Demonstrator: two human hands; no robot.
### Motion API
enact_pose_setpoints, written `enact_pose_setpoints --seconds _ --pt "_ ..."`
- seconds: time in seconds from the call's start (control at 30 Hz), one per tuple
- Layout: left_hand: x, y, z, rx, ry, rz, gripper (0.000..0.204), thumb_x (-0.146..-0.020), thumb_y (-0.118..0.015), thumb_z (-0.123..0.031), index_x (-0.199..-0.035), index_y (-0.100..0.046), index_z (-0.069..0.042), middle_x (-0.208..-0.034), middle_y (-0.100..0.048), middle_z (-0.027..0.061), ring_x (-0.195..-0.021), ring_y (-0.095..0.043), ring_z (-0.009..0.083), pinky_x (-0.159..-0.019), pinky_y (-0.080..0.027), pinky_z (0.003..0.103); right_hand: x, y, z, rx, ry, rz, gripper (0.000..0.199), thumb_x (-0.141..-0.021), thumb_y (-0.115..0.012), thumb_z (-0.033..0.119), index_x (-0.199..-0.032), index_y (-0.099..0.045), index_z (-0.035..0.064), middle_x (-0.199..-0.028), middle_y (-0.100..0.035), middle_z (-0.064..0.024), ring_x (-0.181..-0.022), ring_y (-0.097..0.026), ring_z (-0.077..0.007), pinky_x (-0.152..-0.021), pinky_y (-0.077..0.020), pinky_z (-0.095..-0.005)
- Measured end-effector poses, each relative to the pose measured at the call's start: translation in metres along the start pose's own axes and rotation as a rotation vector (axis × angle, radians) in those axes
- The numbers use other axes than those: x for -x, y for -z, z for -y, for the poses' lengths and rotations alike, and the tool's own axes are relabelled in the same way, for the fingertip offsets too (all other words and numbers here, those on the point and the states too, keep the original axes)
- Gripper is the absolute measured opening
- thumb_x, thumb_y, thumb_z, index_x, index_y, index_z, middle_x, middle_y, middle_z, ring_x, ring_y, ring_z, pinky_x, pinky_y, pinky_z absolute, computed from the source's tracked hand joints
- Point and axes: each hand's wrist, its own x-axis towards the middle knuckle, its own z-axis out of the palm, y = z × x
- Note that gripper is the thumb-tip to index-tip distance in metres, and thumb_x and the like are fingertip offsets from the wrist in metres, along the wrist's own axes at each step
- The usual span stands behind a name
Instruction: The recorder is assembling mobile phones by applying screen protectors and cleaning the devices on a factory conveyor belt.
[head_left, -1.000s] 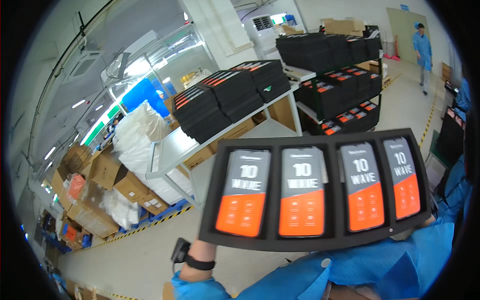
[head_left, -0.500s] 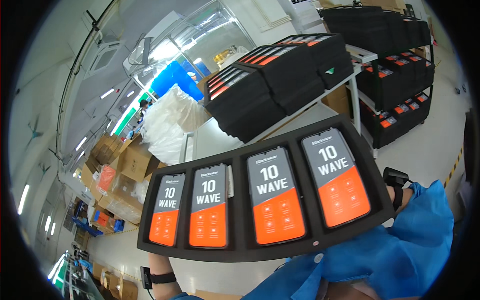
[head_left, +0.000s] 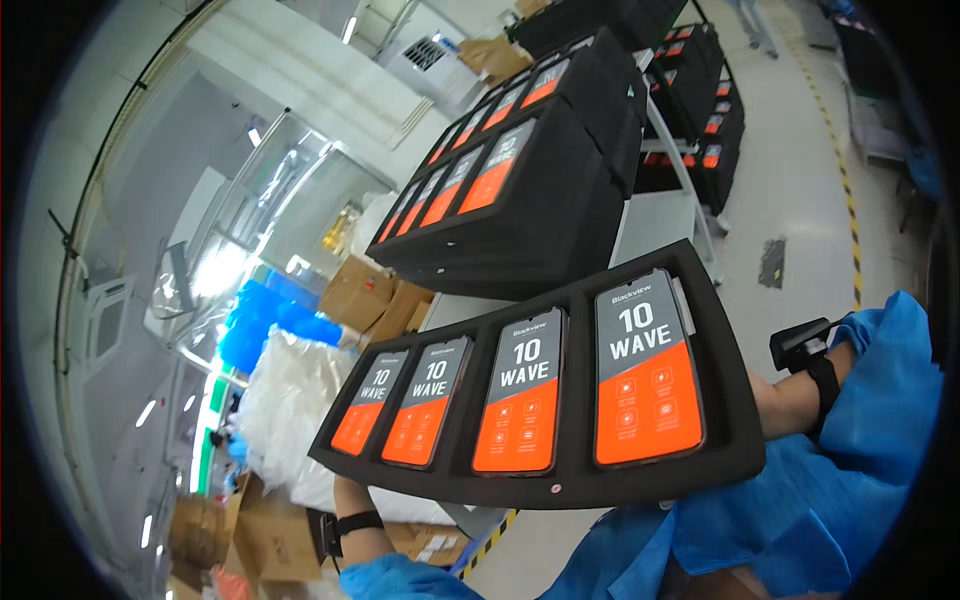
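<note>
A black foam tray [head_left: 620,487] is held up before me, tilted, its right end nearer and larger. Side by side in its slots lie several smartphones [head_left: 648,370], their fronts grey above and orange below. My right hand [head_left: 768,408] grips the tray's right end, fingers hidden behind it. Under the left end, my left hand [head_left: 348,493] supports the tray; only the part near the wrist shows, and the fingers are out of sight. Straight ahead, a stack of similar black trays [head_left: 500,240] with phones in the top ones stands beyond the held tray.
The stack rests on a light-coloured table [head_left: 650,225]. Behind it at the right is a rack of black trays [head_left: 690,110]. A clear plastic bag [head_left: 300,410] and cardboard boxes [head_left: 265,535] lie to the left. Yellow-black tape [head_left: 845,190] marks the floor at the right.
My view has turned right and closer to the stacked trays, which now look larger. The held tray has come along in both hands, its left end slightly shifted right in the picture.
</note>
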Motion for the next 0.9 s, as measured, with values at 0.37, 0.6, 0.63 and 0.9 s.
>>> enact_pose_setpoints --seconds 0.37,0.6,0.63,0.9 --pt "-0.095 -0.002 0.199 0.183 0.149 -0.045 0.043 -0.084 -0.036 -0.03 -0.109 -0.047 0.003 -0.108 -0.051 0.0162 -0.094 -0.051 0.0279 -0.081 -0.041 0.033 -0.115 -0.069 -0.075 -0.45 0.241 -0.295 0.064 -0.083 -0.024 0.055 -0.128 -0.032 0.0101 -0.132 -0.031 -0.0083 -0.12 -0.031 -0.0235 -0.101 -0.0213 -0.0399" --pt "-0.099 -0.044 0.222 0.248 0.195 0.078 0.043 -0.084 -0.036 -0.029 -0.109 -0.047 0.004 -0.107 -0.052 0.0165 -0.094 -0.052 0.028 -0.081 -0.041 0.033 -0.184 -0.005 -0.024 1.075 -0.135 -0.358 0.038 -0.082 -0.042 0.03 -0.11 -0.05 0.0055 -0.109 -0.051 -0.015 -0.099 -0.051 -0.0241 -0.085 -0.04 -0.0375" --pt "-0.102 -0.036 0.217 0.218 0.189 0.048 0.043 -0.084 -0.036 -0.03 -0.109 -0.047 0.003 -0.108 -0.051 0.0165 -0.095 -0.051 0.0279 -0.081 -0.041 0.033 -0.17 -0.009 -0.022 1.084 -0.132 -0.348 0.038 -0.082 -0.042 0.03 -0.11 -0.05 0.0055 -0.109 -0.051 -0.015 -0.099 -0.051 -0.0241 -0.085 -0.04 -0.0375" --pt "-0.033 -0.051 0.145 0.112 -0.024 -0.061 0.051 -0.082 -0.037 -0.038 -0.113 -0.044 0.001 -0.113 -0.048 0.0165 -0.1 -0.047 0.0272 -0.085 -0.037 0.035 -0.074 0.055 -0.041 1.012 -0.124 -0.336 0.037 -0.079 -0.052 0.028 -0.107 -0.053 0.0035 -0.084 -0.056 -0.0065 -0.075 -0.051 -0.0165 -0.067 -0.0409 -0.03"
